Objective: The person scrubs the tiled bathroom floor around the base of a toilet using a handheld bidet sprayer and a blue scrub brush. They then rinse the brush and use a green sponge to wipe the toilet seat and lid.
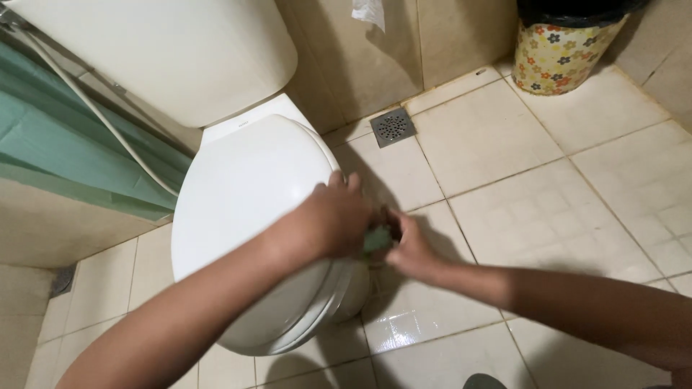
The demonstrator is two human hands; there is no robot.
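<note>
A: What's between the hands?

B: A small green sponge (377, 238), just off the right edge of the toilet lid (245, 209), low over the floor (548, 216).

A: Who has hold of it?

B: Both seem to. The right hand (407, 248) is curled shut around it from three o'clock. The left hand (333, 220) closes in from nine o'clock, fingers bent over the lid's rim and touching the sponge. How tightly it grips I cannot tell; the knuckles hide the fingertips.

A: And around them?

B: The lid is down. The cistern (173, 57) sits at eleven o'clock from the sponge, with a white hose (101, 119) running past a green curtain (65, 144) at nine o'clock. A metal drain (393, 127) lies at twelve o'clock. A flowered bin (562, 54) with a black liner stands at one o'clock, well apart. The tile at six o'clock looks wet and shiny.
</note>
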